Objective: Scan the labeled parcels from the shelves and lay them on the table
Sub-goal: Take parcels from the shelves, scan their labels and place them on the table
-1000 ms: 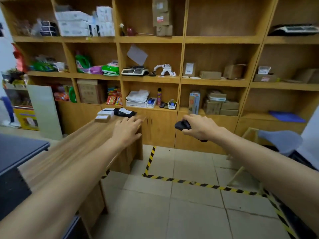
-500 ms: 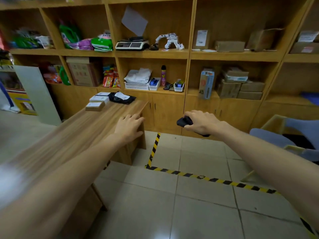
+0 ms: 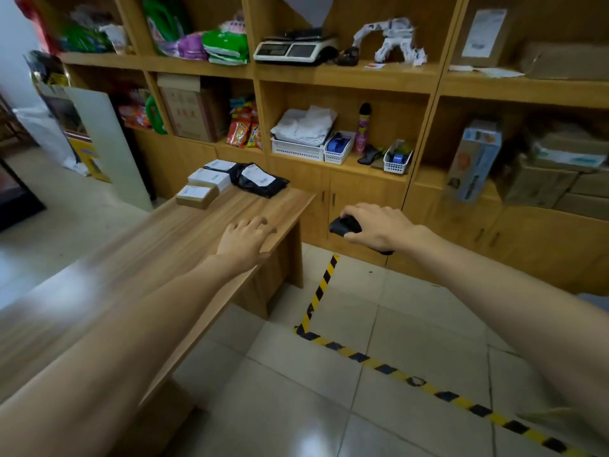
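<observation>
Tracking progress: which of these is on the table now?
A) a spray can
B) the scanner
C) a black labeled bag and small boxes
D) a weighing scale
C: the black bag and small boxes lie at the far end of the table.

Three labeled boxes [image 3: 211, 179] and a black polybag [image 3: 260, 183] lie at the table [image 3: 197, 235] end.

I count four parcels on my worktop [image 3: 197, 232]: two white boxes [image 3: 212, 178], one brown box [image 3: 197, 194], one black bag [image 3: 260, 183]. One scanner [image 3: 344, 225] sits in my right hand [image 3: 375, 225]. The shelves [image 3: 346, 79] hold three white baskets [image 3: 298, 150], one scale [image 3: 293, 49] and one spray can [image 3: 363, 128].
</observation>
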### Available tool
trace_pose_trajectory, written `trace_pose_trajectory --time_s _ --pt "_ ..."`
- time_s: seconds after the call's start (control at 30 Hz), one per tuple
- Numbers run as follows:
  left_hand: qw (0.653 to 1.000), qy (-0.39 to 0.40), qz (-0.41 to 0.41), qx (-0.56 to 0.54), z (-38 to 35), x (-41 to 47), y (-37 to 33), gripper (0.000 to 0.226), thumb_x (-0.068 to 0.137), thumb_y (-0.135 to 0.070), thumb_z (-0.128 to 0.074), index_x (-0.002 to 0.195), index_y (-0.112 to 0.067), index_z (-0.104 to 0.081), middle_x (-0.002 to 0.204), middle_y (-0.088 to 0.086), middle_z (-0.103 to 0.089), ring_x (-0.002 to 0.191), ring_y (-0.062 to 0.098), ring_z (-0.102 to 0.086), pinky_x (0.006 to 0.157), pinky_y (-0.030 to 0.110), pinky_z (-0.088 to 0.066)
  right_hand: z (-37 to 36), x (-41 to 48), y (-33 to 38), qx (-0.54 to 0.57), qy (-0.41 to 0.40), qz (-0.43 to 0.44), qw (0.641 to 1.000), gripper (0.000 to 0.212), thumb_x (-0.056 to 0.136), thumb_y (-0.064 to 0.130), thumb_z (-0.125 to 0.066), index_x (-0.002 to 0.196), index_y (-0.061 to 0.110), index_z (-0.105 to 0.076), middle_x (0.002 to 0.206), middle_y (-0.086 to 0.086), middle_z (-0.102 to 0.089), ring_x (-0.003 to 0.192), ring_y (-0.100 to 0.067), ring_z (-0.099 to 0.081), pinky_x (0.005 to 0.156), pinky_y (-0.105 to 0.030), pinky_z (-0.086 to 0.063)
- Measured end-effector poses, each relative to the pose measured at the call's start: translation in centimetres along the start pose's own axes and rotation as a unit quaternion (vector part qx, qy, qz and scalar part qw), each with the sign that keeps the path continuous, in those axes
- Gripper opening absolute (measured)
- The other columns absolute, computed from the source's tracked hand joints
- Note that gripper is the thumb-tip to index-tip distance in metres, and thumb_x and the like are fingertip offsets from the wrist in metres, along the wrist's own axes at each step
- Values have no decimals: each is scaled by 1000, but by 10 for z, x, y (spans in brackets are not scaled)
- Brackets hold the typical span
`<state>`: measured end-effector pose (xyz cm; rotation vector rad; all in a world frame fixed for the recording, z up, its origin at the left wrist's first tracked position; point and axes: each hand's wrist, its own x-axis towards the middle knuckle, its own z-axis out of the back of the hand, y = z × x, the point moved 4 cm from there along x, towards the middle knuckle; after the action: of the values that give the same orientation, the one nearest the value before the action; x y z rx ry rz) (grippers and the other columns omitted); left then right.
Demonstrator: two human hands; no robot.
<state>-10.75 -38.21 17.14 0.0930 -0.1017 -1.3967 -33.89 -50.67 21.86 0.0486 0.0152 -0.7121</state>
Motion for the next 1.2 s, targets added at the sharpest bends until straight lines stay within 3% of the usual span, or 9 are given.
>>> trace_pose_trajectory --time_s 0.3,0.57,0.73,1.03,1.2 --pt "1000 23 11 -5 -55 157 108 62 89 -43 -67 145 -33 -41 161 1 -22 141 28 -34 110 46 -34 -32 206 -6 -9 37 26 999 47 94 49 -55 136 29 -47 134 -3 -54 115 -32 -56 77 -38 -42" --pt "997 63 30 -11 -88 295 234 76 89 -37 -68 153 -32 -28 160 1 -23 142 29 -32 117 49 -27 -27 402 0 10 32 32 999 50 95 50 -54 139 29 -45 137 -2 -53 115 -32 -56 80 -42 -47" --pt "994 104 29 -24 -124 351 273 85 87 -39 -70 155 -33 -20 161 -1 -21 146 28 -24 119 50 -22 -57 478 -1 23 78 38 996 50 95 49 -56 139 29 -45 135 -3 -54 114 -32 -57 81 -42 -47" --pt "984 170 41 24 -177 471 318 102 85 -40 -73 158 -29 -2 162 1 -15 143 30 -27 113 46 -31 -104 626 -40 40 129 75 988 49 95 49 -55 138 27 -47 137 -4 -53 115 -32 -56 81 -41 -46" --pt "969 233 67 38 -209 552 331 111 85 -40 -74 157 -30 10 166 2 1 149 34 -12 117 46 -24 -128 716 -80 56 167 87 981 51 95 46 -56 140 26 -46 141 -4 -51 117 -33 -56 88 -43 -49"
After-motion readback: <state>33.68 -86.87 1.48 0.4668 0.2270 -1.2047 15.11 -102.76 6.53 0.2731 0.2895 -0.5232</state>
